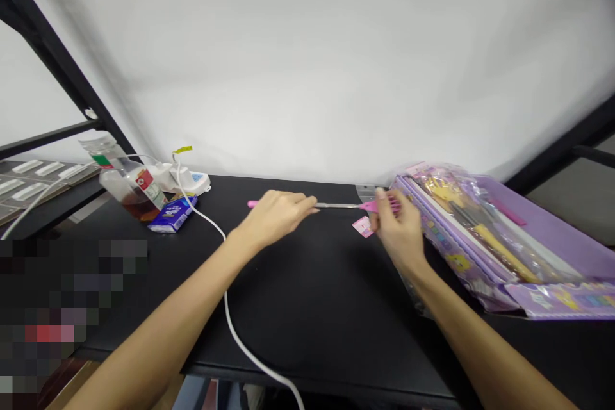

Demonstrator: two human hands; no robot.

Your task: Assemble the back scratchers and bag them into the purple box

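Observation:
A back scratcher with a thin silver rod (337, 205) stretches level between my two hands above the black table. My left hand (279, 214) is closed around its handle side, and a pink handle tip (252, 204) sticks out beyond the fist. At the other end, my right hand (398, 221) pinches the pink slotted head (369, 206), partly hiding it. A small pink card tag (363, 226) is beside the right fingers. Behind and under that hand is a clear plastic sleeve (366, 192), mostly covered.
To the right, an open purple box (562, 221) holds several plastic-wrapped items. A bottle of brown liquid (129, 189), a blue packet (173, 213) and a white power strip (199, 181) stand at left. A white cable (230, 323) crosses the black table (327, 307).

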